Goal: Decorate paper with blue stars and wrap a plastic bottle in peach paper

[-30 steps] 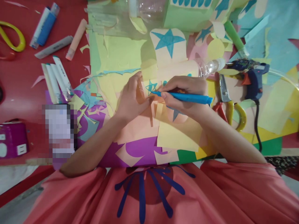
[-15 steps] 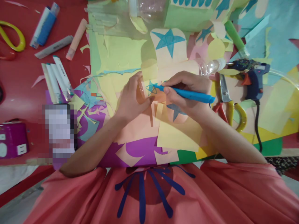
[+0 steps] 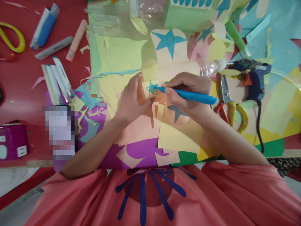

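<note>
A blue marker [image 3: 195,96] is gripped between the thumb and fingers of my right hand [image 3: 188,89], its tip touching a small star outline [image 3: 152,88] on paper. The star's upper part is coloured blue and its lower part shows bare paper inside the lines. Left of the star, my left hand [image 3: 131,102] rests on the paper with thumb and forefinger spread wide apart, steadying it. Beyond my hands lies a pale paper shape with a large blue star [image 3: 170,40]. Another blue star [image 3: 176,113] is partly covered by my right hand.
Scissors [image 3: 227,94] and a hot glue gun [image 3: 256,78] lie on the right. A clear plastic bottle [image 3: 211,67] is behind my right hand. Several markers [image 3: 57,80] and a purple packet [image 3: 14,141] are on the left. Cut paper scraps [image 3: 130,155] cover the near side.
Both hands hold almost the same place. The marker tip stays on the small star, whose blue colouring looks slightly fuller.
</note>
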A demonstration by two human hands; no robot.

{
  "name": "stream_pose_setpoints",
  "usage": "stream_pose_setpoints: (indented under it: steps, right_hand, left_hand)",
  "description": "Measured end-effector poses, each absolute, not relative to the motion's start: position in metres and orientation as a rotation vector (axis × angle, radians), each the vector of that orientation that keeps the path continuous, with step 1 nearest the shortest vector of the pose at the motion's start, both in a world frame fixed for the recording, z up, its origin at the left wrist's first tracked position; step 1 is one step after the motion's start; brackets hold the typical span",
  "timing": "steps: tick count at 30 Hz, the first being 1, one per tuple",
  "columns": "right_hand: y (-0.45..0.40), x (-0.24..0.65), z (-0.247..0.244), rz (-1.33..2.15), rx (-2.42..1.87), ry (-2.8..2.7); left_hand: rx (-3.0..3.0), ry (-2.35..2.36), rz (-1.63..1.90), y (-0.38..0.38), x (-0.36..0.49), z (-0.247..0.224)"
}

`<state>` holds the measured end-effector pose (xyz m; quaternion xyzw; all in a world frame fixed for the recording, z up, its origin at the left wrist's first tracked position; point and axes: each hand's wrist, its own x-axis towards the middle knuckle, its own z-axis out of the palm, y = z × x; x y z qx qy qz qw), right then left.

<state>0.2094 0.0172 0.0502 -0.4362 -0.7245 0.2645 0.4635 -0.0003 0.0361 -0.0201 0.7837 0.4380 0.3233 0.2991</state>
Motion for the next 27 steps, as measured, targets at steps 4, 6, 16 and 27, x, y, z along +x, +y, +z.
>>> stream_pose_setpoints:
  steps: [4, 6, 16, 27]
  right_hand:
    - [0.0168, 0.2093, 0.0495, 0.671, -1.095, -1.775]
    - [0.0169, 0.2097, 0.0487, 0.646, -1.04, -1.79]
    - [0.0166, 0.2104, 0.0493, 0.631, -1.05, -1.829]
    - [0.0174, 0.2097, 0.0505, 0.638, -0.971, -1.845]
  left_hand:
    - [2.091, 1.179, 0.848, 0.0358, 0.0002, -0.0193]
    - [2.09, 1.189, 0.854, 0.0353, 0.0007, -0.0187]
    - [2.095, 1.188, 0.871, 0.0355, 0.0016, -0.019]
    - [2.096, 1.189, 0.857, 0.0351, 0.0015, -0.0166]
